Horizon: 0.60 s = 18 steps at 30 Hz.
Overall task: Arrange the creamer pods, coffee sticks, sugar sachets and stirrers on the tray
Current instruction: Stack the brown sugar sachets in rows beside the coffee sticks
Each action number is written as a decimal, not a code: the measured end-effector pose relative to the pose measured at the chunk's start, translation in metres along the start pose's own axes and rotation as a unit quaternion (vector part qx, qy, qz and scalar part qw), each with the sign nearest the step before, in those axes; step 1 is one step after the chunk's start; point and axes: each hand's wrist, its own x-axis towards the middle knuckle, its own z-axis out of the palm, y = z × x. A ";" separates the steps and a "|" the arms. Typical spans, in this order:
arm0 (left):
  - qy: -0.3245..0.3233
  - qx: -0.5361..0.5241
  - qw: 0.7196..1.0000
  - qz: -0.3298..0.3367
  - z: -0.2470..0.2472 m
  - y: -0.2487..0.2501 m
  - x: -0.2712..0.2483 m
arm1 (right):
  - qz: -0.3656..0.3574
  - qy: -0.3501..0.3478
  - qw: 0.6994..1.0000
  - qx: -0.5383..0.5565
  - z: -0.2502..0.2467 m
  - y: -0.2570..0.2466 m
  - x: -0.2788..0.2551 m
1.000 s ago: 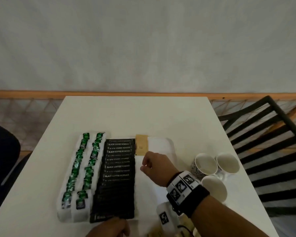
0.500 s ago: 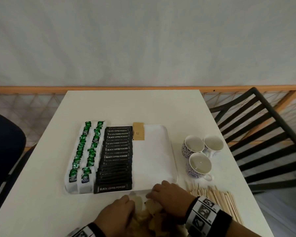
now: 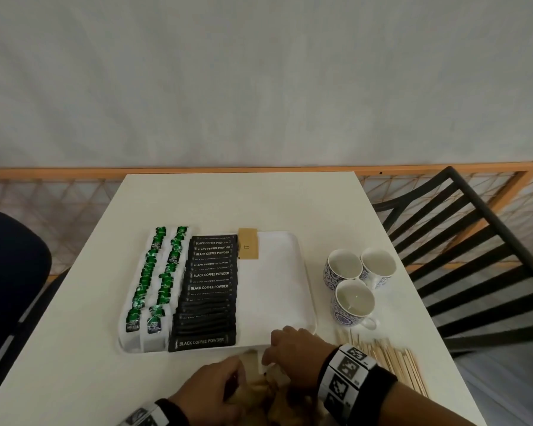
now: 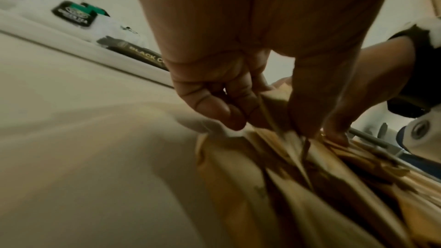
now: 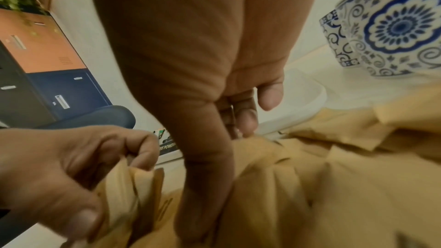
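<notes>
The tray's [image 3: 299, 290] right half lies bare; cups [image 3: 356, 281] crowd its right side.

I count one white tray [image 3: 293, 290] in front of me. On it sit two columns of green-labelled creamer pods [image 3: 154, 281], roughly seven or eight showing in each; overlap blurs the exact figure. The black coffee sticks [image 3: 208, 290] form one overlapping column, too many to number. One brown sugar sachet [image 3: 248, 248] lies on the tray. Three patterned cups [image 3: 354, 287] stand together. I see one loose pile of wooden stirrers [image 3: 391, 361], uncountable.
</notes>
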 end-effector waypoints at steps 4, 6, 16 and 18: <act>0.038 -0.113 0.993 0.011 -0.005 0.002 -0.002 | -0.027 0.024 0.998 -0.061 -0.003 0.002 0.002; 0.041 -0.145 0.988 0.016 -0.010 0.001 -0.003 | -0.045 0.039 0.995 -0.075 -0.003 0.003 0.002; 0.087 -0.220 0.971 -0.028 -0.034 0.000 -0.003 | -0.021 0.095 0.972 0.216 -0.001 0.017 -0.004; 0.107 -0.277 0.954 -0.037 -0.040 0.005 -0.004 | 0.009 0.126 0.933 0.338 -0.012 0.019 -0.008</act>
